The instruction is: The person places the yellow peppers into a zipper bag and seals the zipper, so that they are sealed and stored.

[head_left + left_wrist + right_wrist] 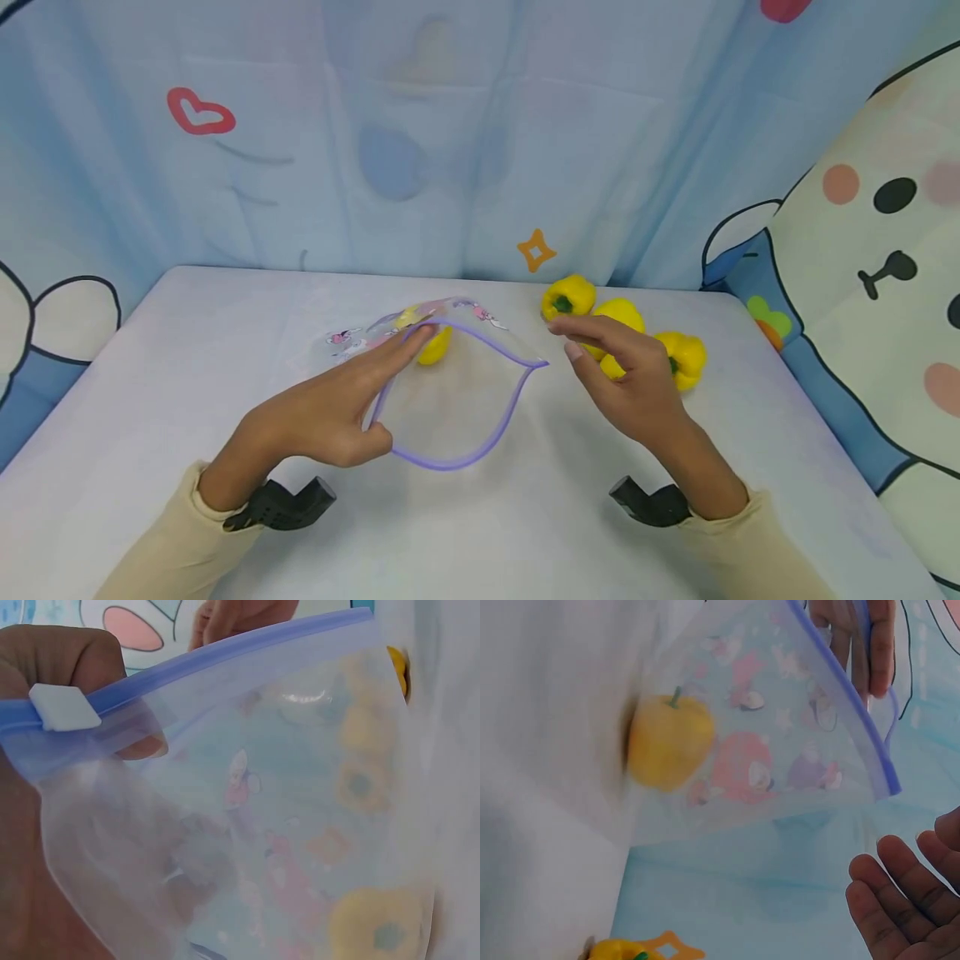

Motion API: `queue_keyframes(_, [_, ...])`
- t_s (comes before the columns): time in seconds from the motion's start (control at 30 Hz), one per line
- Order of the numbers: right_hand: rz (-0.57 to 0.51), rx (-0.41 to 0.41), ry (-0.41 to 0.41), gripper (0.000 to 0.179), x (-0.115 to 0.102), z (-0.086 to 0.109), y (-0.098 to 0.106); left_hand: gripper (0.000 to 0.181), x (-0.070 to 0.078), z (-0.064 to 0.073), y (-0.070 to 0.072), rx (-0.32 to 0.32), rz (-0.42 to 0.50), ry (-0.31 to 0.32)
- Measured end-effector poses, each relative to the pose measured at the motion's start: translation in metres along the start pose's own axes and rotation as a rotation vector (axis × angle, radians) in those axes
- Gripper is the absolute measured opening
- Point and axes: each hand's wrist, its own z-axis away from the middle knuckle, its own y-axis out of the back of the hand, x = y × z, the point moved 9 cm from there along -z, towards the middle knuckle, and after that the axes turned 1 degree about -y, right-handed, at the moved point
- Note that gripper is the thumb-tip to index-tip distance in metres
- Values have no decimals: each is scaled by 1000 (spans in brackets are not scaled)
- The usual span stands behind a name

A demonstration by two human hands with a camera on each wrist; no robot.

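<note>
My left hand (pixel 330 408) holds a clear zip bag (pixel 461 464) by its purple-edged mouth, which gapes toward me. In the left wrist view a white slider (pixel 64 707) sits on the purple zip strip beside the fingers. Cartoon figures are printed on the bag. Inside it, at the bottom, lies one yellow bell pepper (pixel 671 742), plain in the right wrist view. My right hand (pixel 637 375) hovers to the right of the bag, fingers loosely extended and holding nothing, in front of several yellow bell peppers (pixel 570 296).
The loose peppers sit in a group at the back right of the white-covered table (pixel 187 333). A pale blue printed curtain (pixel 450 167) hangs behind the table's far edge. A large cartoon bear print (pixel 885 275) fills the right side.
</note>
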Motion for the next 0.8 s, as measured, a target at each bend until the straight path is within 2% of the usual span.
queue_keyframes(0.3, [125,-110,-156,39,29,31,11,99,1,0,1,6,10,-4])
queue_keyframes(0.53, [221,-141,-296,41,58,51,20,99,0,1,3,18,8,-22])
queue_keyframes(0.8, [298,-140,-345,48,83,69,35,99,0,1,4,31,7,-31])
